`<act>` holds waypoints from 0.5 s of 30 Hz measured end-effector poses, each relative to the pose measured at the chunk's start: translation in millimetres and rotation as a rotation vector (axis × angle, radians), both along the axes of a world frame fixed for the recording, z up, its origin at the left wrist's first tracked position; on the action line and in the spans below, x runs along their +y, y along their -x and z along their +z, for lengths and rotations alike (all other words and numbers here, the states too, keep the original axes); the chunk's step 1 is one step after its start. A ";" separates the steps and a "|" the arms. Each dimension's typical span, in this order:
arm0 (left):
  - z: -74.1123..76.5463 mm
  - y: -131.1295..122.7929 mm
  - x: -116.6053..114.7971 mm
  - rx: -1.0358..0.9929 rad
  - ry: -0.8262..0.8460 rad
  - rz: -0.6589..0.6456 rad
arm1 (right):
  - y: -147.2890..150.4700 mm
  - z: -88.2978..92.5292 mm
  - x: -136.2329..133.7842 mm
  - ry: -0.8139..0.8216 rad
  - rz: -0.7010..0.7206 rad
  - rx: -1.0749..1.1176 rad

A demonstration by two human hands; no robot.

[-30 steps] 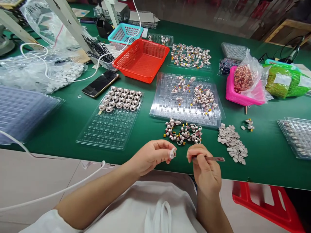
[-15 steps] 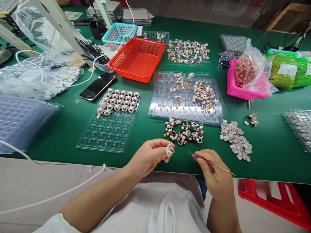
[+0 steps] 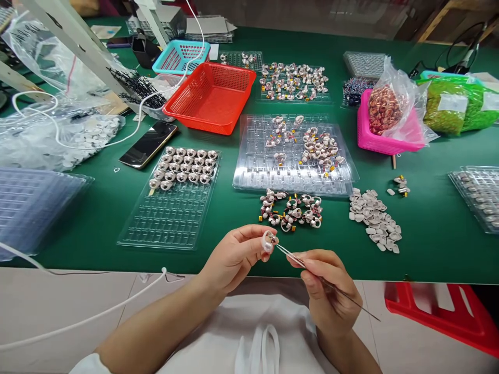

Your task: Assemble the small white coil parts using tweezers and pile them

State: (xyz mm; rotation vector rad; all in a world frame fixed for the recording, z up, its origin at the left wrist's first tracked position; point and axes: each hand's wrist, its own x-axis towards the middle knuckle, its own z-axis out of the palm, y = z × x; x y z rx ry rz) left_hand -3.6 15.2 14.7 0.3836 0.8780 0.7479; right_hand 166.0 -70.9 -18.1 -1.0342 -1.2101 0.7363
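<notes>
A small-parts workshop, its green bench (image 3: 424,228) crowded. Compartment trays (image 3: 166,223) (one partly filled) lie before the red basket (image 3: 210,98).

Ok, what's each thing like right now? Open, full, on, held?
Left hand, pinching the ring
Ring, held
Right hand, gripping tweezers
Tweezers, held, pointing at the ring
Phone, face up, dark
Tray by phone, partly filled
Red basket, upright
Pink basket, holding a bag

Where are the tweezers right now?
In the head view, the tweezers are in the right hand, just below and right of centre, with their tips right by the ring-shaped piece in the left hand.
</notes>
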 end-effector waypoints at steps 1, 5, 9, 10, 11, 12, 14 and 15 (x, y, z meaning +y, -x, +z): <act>-0.3 -0.1 -0.3 0.004 0.001 0.003 | 0.1 -0.3 -0.2 -0.008 -0.007 -0.020; -1.5 -0.9 -0.9 0.009 -0.003 0.007 | -0.9 -1.6 0.4 -0.017 -0.016 -0.069; -1.6 -1.4 -1.4 0.017 -0.011 0.019 | -3.7 -3.3 2.3 -0.054 0.002 -0.110; -1.6 -1.4 -1.5 0.020 -0.013 0.019 | -4.3 -3.7 2.8 -0.067 0.006 -0.120; -1.6 -1.4 -1.6 0.024 -0.014 0.020 | -4.8 -4.1 3.2 -0.078 0.009 -0.128; -1.7 -1.4 -1.7 0.027 -0.014 0.019 | -5.1 -4.3 3.6 -0.081 0.013 -0.135; -1.8 -1.4 -1.9 0.033 -0.013 0.019 | -5.2 -4.4 4.2 -0.081 0.020 -0.137; -1.8 -1.4 -1.9 0.037 -0.013 0.018 | -5.0 -4.3 4.6 -0.085 0.023 -0.135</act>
